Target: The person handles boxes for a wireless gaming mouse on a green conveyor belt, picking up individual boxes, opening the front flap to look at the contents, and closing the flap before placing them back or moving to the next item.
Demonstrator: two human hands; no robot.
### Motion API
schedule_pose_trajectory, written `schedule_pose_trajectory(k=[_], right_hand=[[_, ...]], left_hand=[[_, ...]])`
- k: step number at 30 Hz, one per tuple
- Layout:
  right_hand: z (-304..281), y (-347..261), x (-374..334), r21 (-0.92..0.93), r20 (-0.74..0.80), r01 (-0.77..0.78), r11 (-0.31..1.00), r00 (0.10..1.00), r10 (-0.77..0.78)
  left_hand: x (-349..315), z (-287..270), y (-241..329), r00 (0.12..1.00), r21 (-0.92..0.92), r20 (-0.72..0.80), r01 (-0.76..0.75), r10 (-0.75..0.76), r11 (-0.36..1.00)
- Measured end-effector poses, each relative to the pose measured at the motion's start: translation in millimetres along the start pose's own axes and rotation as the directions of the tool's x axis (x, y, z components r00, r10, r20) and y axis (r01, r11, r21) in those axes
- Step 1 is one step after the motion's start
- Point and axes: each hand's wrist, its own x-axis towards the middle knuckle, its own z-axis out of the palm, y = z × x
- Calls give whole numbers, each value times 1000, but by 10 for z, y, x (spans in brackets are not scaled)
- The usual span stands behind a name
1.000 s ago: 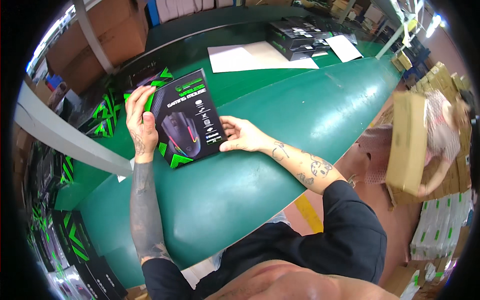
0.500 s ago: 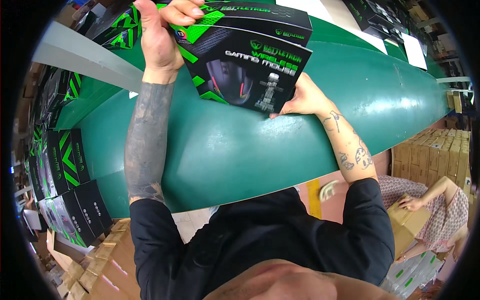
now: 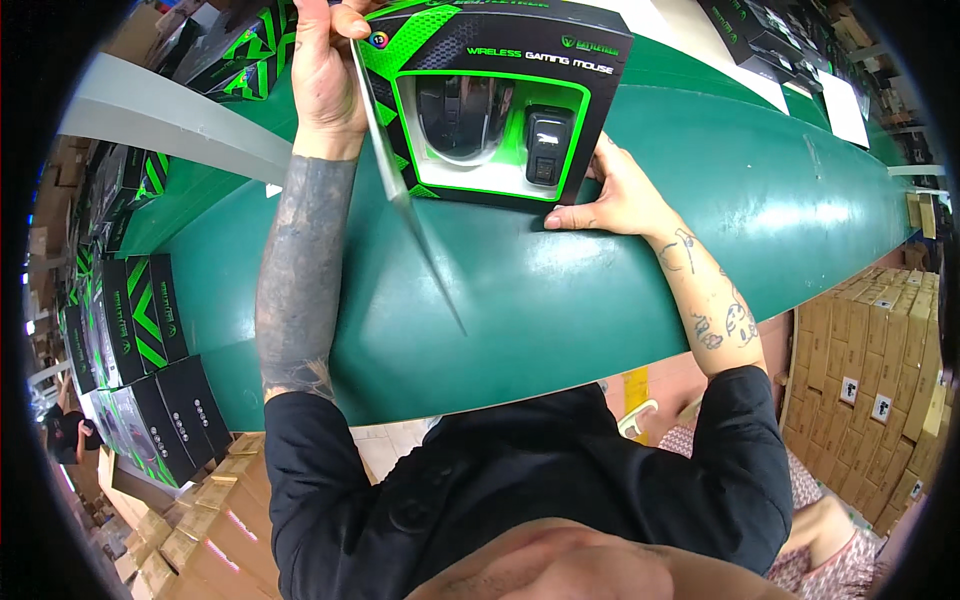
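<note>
Tilted up over the green table, a black and green computer mouse box [image 3: 545,55] faces me. Its front flap [image 3: 392,175] is swung out to the left, seen almost edge-on and blurred at its free end. Behind the box's window sit a dark computer mouse [image 3: 460,115] and a small black piece [image 3: 549,145]. My left hand [image 3: 328,75] grips the upper left corner, fingers curled near the flap's hinge side. My right hand [image 3: 625,195] is closed at the lower right corner, thumb by the bottom edge, its other fingers partly hidden behind the box.
Similar boxes [image 3: 145,310] are stacked left of the green table [image 3: 560,310], more at the far side. A grey post [image 3: 175,115] rises at the left. Brown cartons [image 3: 850,370] are piled at the right, others [image 3: 215,510] lower left. A person in patterned clothing [image 3: 825,560] is lower right.
The box's front flap has swung open to the left, uncovering the window and the mouse. At the right, the person has moved lower, and the carton they held is out of sight.
</note>
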Motion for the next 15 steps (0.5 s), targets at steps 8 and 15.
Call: schedule_pose_trajectory(k=[8, 15], right_hand=[[-1, 109, -43, 185, -39, -21, 983, 999, 29], [22, 173, -62, 406, -99, 41, 913, 995, -1]], left_hand=[[118, -266, -59, 983, -245, 146, -75, 113, 967], [134, -349, -44, 980, -206, 161, -86, 120, 975]])
